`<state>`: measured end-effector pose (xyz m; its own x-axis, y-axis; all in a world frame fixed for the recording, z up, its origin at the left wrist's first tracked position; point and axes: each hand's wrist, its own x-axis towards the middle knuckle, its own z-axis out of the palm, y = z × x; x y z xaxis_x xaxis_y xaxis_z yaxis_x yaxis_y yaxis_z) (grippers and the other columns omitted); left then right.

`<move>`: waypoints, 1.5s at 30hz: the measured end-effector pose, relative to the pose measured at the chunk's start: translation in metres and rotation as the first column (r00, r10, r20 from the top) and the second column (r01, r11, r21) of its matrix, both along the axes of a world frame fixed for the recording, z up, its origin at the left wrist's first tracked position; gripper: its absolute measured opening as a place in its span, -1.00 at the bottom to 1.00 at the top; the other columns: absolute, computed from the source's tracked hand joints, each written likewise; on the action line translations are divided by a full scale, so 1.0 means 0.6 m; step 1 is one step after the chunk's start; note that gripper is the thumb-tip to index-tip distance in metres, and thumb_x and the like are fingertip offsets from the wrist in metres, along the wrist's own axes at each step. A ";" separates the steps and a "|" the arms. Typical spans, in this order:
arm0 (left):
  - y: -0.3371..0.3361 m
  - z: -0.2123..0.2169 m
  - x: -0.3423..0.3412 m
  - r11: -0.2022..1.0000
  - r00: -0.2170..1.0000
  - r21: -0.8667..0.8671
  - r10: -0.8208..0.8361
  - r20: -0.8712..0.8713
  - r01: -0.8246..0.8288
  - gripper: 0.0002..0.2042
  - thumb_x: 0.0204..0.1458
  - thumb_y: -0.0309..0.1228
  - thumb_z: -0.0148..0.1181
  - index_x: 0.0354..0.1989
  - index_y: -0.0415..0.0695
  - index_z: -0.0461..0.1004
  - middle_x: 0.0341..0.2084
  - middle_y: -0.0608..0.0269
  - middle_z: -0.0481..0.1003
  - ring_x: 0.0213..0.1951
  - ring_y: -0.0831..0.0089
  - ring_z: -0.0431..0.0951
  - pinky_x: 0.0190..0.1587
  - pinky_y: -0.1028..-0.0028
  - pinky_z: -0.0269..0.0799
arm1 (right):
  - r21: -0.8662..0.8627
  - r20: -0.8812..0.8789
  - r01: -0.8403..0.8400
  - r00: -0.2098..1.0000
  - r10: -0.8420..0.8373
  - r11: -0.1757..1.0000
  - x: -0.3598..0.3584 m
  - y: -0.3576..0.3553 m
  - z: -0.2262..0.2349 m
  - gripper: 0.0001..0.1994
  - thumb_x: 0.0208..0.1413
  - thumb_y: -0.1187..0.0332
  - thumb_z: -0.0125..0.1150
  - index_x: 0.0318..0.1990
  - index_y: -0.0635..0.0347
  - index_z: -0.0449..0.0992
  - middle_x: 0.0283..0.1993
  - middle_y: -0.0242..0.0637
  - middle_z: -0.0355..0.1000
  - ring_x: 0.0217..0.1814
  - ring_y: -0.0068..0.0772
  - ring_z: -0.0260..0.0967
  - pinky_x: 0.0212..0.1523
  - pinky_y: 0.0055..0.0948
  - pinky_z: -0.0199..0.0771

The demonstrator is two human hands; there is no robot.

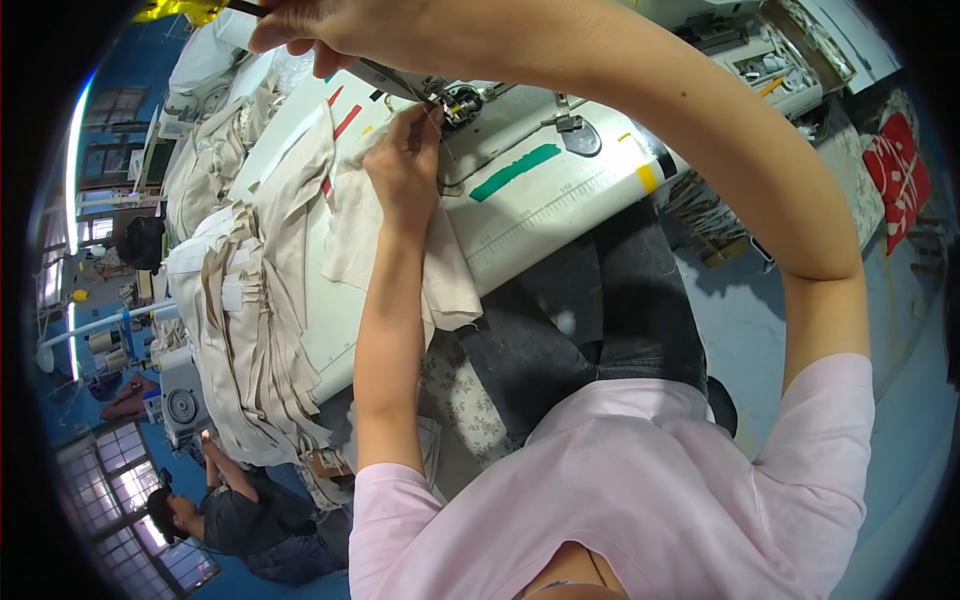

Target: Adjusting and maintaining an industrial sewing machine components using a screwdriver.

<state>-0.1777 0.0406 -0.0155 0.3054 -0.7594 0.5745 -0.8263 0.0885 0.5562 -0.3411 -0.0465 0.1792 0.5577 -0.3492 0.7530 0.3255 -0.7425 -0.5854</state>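
Note:
My left hand [405,165] is over a piece of beige cloth [452,285] on the pale sewing machine bed [480,245]. Its fingertips are pressed together beside the metal needle and presser foot area [460,105]. A thin thread [447,147] hangs by those fingertips; whether they pinch it, I cannot tell. My right arm arches over the machine to the top left, where my right hand [315,30] has its fingers curled. A dark thin rod [247,7] meets these fingers, partly cut off by the frame's edge. What the hand grips is hidden.
Stacked beige cloth pieces [255,330] hang over the bed's left side. Green tape [515,172] and a printed ruler mark the bed. A tray of small tools [775,70] sits at the upper right. Another person [245,520] works at the lower left. A red cloth [897,180] is at far right.

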 end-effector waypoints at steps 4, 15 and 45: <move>-0.004 -0.001 -0.001 0.997 1.000 -0.081 -0.018 -0.019 0.017 -0.85 0.13 -0.44 0.40 -0.23 -0.27 0.64 -0.46 0.06 0.66 -0.46 0.38 0.68 -0.33 0.45 0.52 | -0.022 0.021 0.041 0.999 -0.041 0.999 0.001 0.002 -0.001 -0.82 0.24 0.53 0.25 -0.39 0.50 0.61 -0.43 0.16 0.58 -0.40 -0.11 0.63 -0.36 -0.28 0.58; -0.004 -0.001 -0.001 0.996 0.998 -0.079 -0.038 -0.052 0.034 -0.85 0.14 -0.45 0.38 -0.21 -0.28 0.64 -0.40 0.05 0.69 -0.37 0.41 0.71 -0.26 0.47 0.53 | -0.089 0.140 0.059 0.989 -0.046 0.994 0.019 -0.007 -0.022 -0.86 0.17 0.54 0.32 -0.39 0.47 0.56 -0.43 0.13 0.58 -0.35 -0.10 0.66 -0.35 -0.28 0.60; 0.003 0.010 -0.006 1.000 0.998 0.003 -0.002 0.056 0.002 -0.87 0.17 -0.46 0.31 -0.17 -0.24 0.63 -0.47 0.02 0.62 -0.49 0.30 0.61 -0.32 0.38 0.48 | -0.103 0.187 0.044 0.982 -0.024 0.994 0.034 -0.002 -0.031 -0.83 0.18 0.53 0.33 -0.42 0.43 0.51 -0.43 0.05 0.57 -0.37 -0.18 0.64 -0.38 -0.34 0.62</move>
